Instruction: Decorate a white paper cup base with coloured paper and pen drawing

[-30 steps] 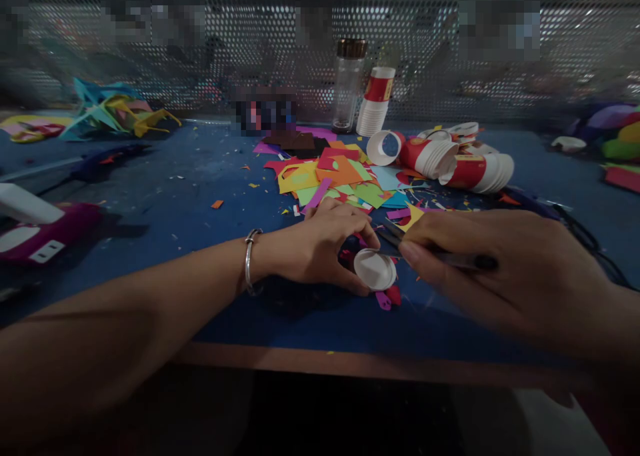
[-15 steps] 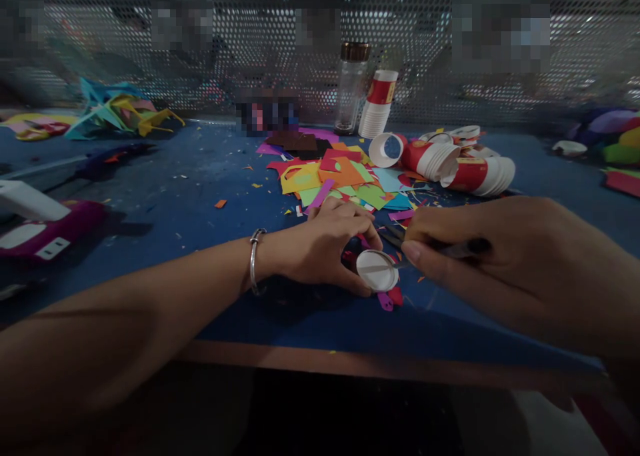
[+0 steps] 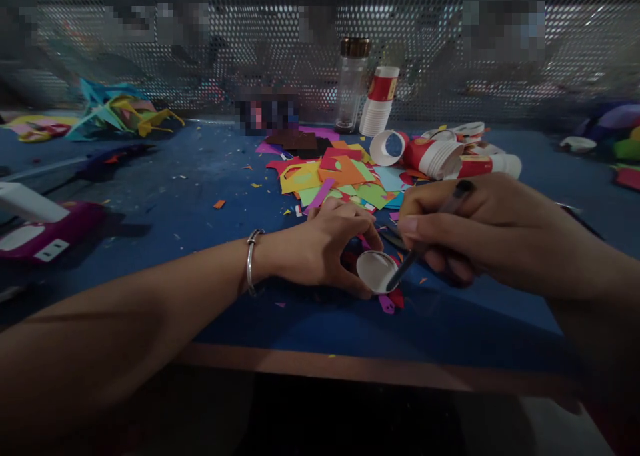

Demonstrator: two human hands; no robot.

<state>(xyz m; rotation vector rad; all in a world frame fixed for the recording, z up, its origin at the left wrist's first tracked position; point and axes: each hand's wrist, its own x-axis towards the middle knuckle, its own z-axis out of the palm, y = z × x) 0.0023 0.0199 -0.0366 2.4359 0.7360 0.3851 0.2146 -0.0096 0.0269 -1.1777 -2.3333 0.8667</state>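
My left hand (image 3: pixel 337 246), with a silver bangle at the wrist, is closed around the side of a paper cup (image 3: pixel 375 271) that stands bottom up on the blue table. The cup's round white base faces me. My right hand (image 3: pixel 465 233) pinches a slim pen (image 3: pixel 417 246) with a clear barrel and a black end. Its tip touches or nearly touches the right rim of the base. Red and purple paper pieces (image 3: pixel 387 303) show beside the cup. A dark tool, perhaps scissors (image 3: pixel 393 237), lies partly hidden behind my right hand.
Coloured paper scraps (image 3: pixel 335 176) are heaped beyond my hands. Red-and-white paper cups (image 3: pixel 433 157) lie to their right, near an upright cup stack (image 3: pixel 379 103) and a clear bottle (image 3: pixel 351 86). A purple glue gun (image 3: pixel 55 229) is at left. A perforated metal screen (image 3: pixel 225 56) stands behind.
My right hand has tilted the pen more upright, its tip moving from the upper right of the cup's base to the lower right rim. My left hand keeps its hold on the cup.
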